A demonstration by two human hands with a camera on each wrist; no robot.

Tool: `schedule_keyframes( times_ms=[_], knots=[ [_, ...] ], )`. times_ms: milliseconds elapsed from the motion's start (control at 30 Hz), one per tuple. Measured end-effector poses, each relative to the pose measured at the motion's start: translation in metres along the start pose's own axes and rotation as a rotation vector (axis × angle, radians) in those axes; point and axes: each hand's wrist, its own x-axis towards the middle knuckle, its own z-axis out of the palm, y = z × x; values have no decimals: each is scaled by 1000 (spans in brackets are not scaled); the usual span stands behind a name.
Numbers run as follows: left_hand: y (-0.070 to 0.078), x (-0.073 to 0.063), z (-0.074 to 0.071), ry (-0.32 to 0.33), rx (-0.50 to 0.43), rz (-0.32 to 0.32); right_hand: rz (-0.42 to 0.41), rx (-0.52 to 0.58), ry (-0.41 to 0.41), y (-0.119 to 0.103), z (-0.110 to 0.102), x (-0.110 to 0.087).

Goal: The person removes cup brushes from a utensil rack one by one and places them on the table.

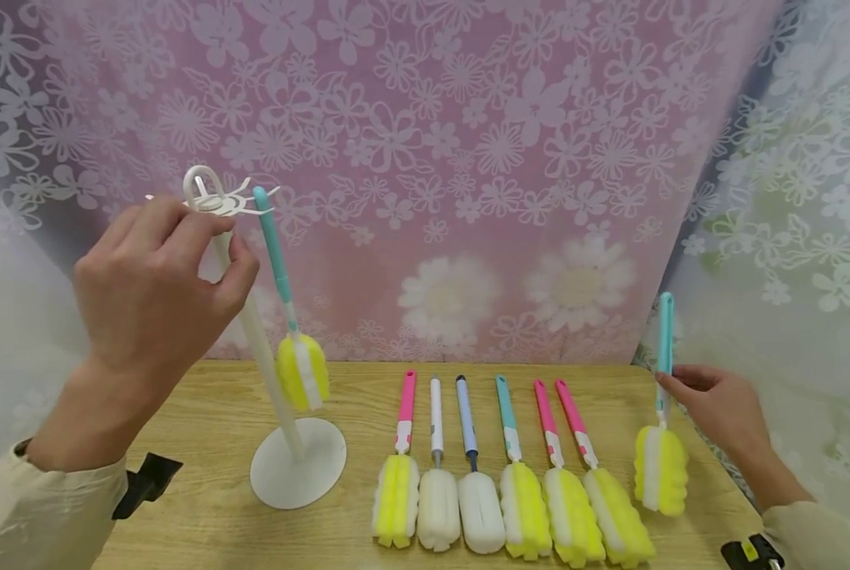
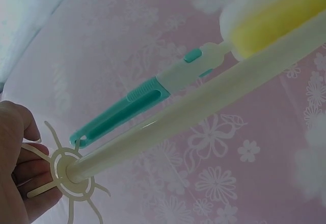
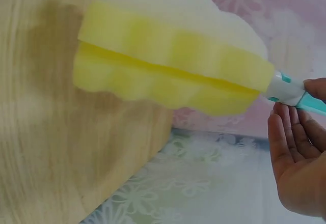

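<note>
My left hand (image 1: 157, 277) is at the top of a white hanging stand (image 1: 256, 336), its thumb and curled fingers gripping the ring of hooks (image 2: 57, 178). From one hook hangs a sponge bottle brush with a turquoise handle (image 1: 273, 245) and a yellow-and-white head (image 1: 304, 372), upright beside the pole. At the far right, my right hand (image 1: 724, 412) pinches another turquoise-handled sponge brush (image 1: 662, 467) between thumb and fingers, low on its handle. Its head points down over the table; in the right wrist view the yellow-and-white sponge (image 3: 173, 66) fills much of the picture.
Several brushes lie in a row on the wooden table (image 1: 204, 507), handles pointing away: a pink-handled one (image 1: 395, 499), two white-headed ones (image 1: 438, 511) (image 1: 480, 513), a turquoise one (image 1: 525, 511) and two more pink ones (image 1: 573, 518) (image 1: 617, 518). Floral curtains (image 1: 432, 158) surround the table.
</note>
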Motion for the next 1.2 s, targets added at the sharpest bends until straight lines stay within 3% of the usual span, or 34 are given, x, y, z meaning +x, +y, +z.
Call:
schedule_keyframes(
  times_ms=[233,333,600,1200],
  knots=[
    [-1,0,-1,0,6,1,7,-68,-311,16,15,10],
    [-1,-1,-1,9,4,-5,34,-62,-396,22,24,14],
    [-1,-2,-2,16,11,-12,42,-37,-441,30,47,14],
    [0,1,1,22,6,-1,8,-58,-505,29,70,20]
  ],
)
